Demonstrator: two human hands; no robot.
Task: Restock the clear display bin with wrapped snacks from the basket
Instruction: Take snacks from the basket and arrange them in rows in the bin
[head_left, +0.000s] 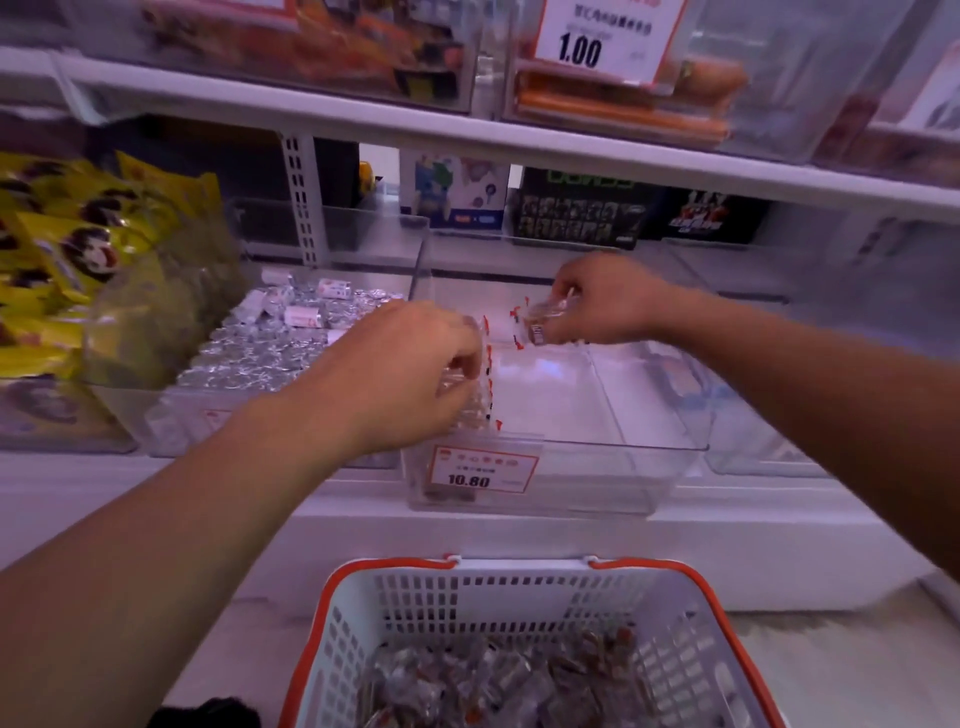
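A: Where are the hands?

B: Both are over the clear display bin (670, 467) on the lower shelf (779, 545). The left hand (410, 369) is at the bin's left wall, fingers curled down onto a row of wrapped snacks (480, 387) standing on edge along that wall. The snacks sit right under its fingertips.

A: And the right?

B: The right hand (602, 301) is farther back, above the bin's rear part, pinching a small clear-wrapped snack (540, 325) with red marks on the wrapper. The snack hangs just below and left of its fingers, held up off the bin's floor.

A: How full is the bin?

B: Apart from the row on the left, its floor shows mostly bare. A price tag (480, 470) reading 10.80 is on the front wall.

A: The basket?

B: The white basket (415, 613) with an orange rim sits below the shelf, nearest the camera, with a heap of wrapped snacks (519, 680) at its bottom, well apart from both hands.

A: Neighbours?

B: A bin of silver-foil pieces (270, 353) is just left; yellow packets (78, 249) are farther left.
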